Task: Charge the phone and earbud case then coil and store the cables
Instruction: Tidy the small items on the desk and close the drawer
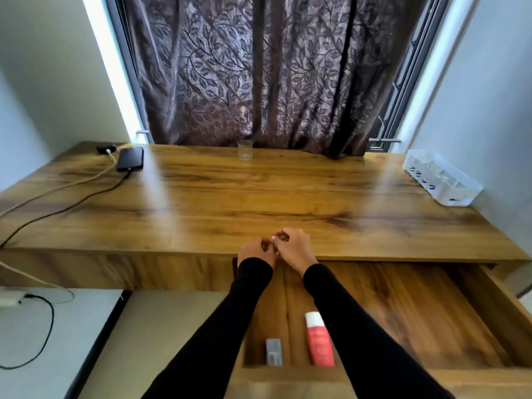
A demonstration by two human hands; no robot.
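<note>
A black phone [130,158] lies at the desk's far left with a black cable [72,204] plugged into its near end. Behind it sits a small black earbud case [105,147] with a white cable [86,180] plugged in. Both cables run off the desk's left edge toward a white power strip [8,298] on the floor. My left hand [254,251] and right hand [293,247] meet at the desk's front edge, above the open drawer. Their fingers are curled and the fingertips touch each other. I see nothing held between them.
The open wooden drawer [417,312] juts out below the desk [259,191], holding a red and white tube [319,339] and a small grey box [273,351]. An empty glass [245,150] stands at the back by the curtain. A white plastic basket [442,177] sits at the far right.
</note>
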